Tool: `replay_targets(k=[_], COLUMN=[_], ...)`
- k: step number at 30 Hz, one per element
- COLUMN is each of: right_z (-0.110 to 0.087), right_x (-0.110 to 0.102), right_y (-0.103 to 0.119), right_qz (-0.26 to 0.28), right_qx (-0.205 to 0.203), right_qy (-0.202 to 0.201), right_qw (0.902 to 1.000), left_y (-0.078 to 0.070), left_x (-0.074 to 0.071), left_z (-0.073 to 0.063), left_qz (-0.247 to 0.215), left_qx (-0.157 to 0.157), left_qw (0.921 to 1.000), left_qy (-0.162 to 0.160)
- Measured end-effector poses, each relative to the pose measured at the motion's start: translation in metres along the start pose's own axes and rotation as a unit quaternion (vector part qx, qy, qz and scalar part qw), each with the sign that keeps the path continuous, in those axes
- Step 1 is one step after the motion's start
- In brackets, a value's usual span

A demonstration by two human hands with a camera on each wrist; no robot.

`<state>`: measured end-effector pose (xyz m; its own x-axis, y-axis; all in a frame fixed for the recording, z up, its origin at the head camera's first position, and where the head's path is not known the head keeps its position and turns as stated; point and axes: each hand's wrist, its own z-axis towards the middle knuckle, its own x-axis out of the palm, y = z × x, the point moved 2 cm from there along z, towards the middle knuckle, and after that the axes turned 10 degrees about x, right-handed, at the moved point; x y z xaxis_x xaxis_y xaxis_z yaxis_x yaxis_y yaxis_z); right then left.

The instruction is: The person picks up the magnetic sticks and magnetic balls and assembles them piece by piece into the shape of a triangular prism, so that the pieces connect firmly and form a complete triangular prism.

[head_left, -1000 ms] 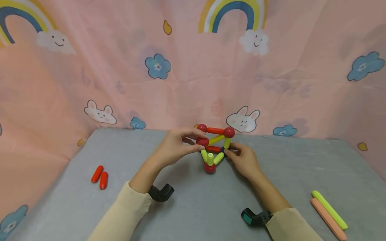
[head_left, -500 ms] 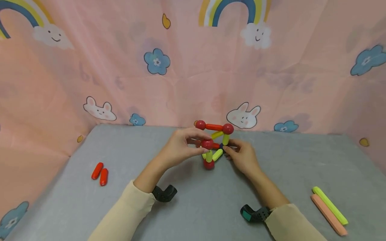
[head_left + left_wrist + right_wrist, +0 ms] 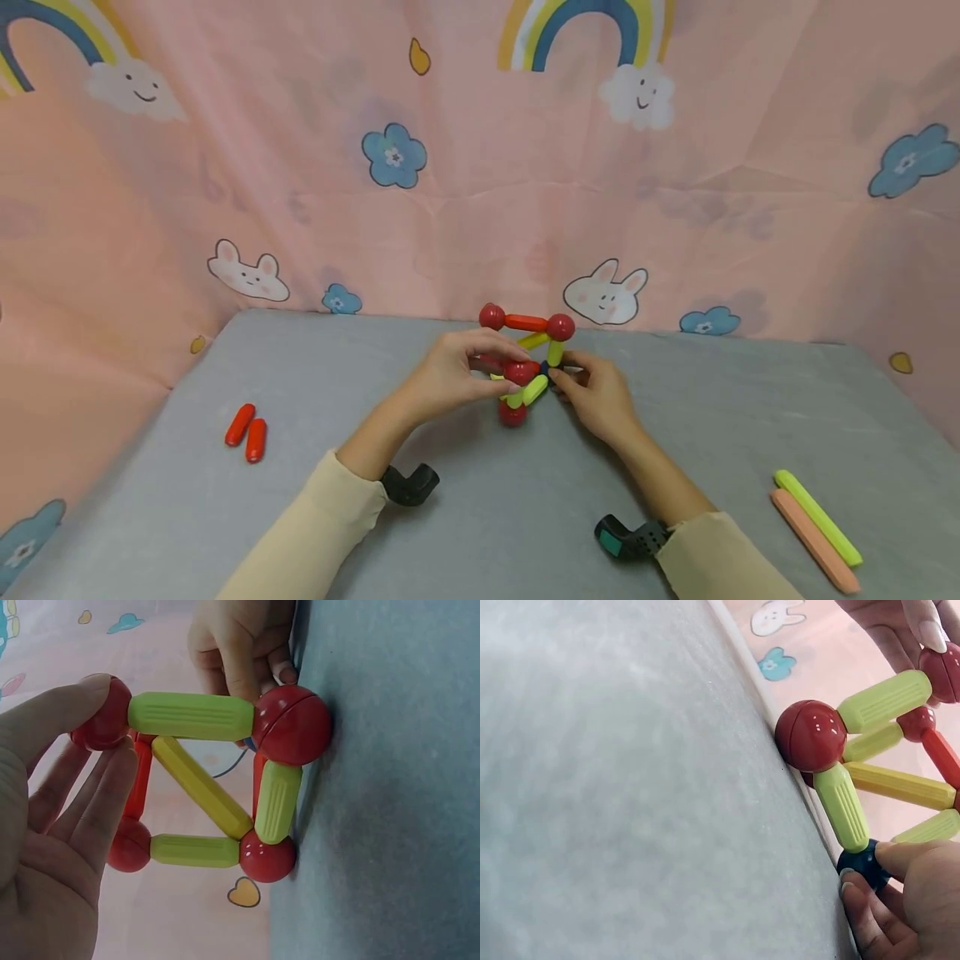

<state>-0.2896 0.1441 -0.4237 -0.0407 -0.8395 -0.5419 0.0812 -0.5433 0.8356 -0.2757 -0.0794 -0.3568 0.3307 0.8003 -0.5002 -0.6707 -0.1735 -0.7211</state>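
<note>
A frame of magnetic rods and balls (image 3: 561, 327) stands on the grey table, joined from lime green, red and yellow rods. My left hand (image 3: 453, 377) pinches a red ball (image 3: 103, 716) between thumb and fingers. In the left wrist view that ball meets the end of a lime green rod (image 3: 191, 715), which rises from the front red ball (image 3: 292, 726) at the table. Low on the right of the frame, my right hand (image 3: 600, 396) pinches a dark blue ball (image 3: 861, 864). A yellow rod (image 3: 202, 787) runs diagonally behind; the left fingers partly hide the far side.
Two short red rods (image 3: 246, 433) lie on the table to the left. At the right lie a long lime green rod (image 3: 819, 517) and a long peach rod (image 3: 813, 540), side by side. A pink printed cloth (image 3: 465, 233) hangs behind the table (image 3: 480, 533).
My left hand has moved down and slightly right with the red ball, onto the upright green rod whose top was bare earlier. The right hand stays at the blue ball.
</note>
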Motion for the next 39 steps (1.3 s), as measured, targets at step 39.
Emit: replay_targets(k=[39], right_z=[0.001], right_x=[0.003], right_y=[-0.007], right_qz=[-0.036], right_qx=[0.006], right_qy=[-0.006], right_qw=[0.9993], left_y=[-0.031], left_x=[-0.152], left_z=[-0.099], left_qz=[0.326], left_qx=[-0.144], left_qw=[0.9323], left_qy=[-0.059])
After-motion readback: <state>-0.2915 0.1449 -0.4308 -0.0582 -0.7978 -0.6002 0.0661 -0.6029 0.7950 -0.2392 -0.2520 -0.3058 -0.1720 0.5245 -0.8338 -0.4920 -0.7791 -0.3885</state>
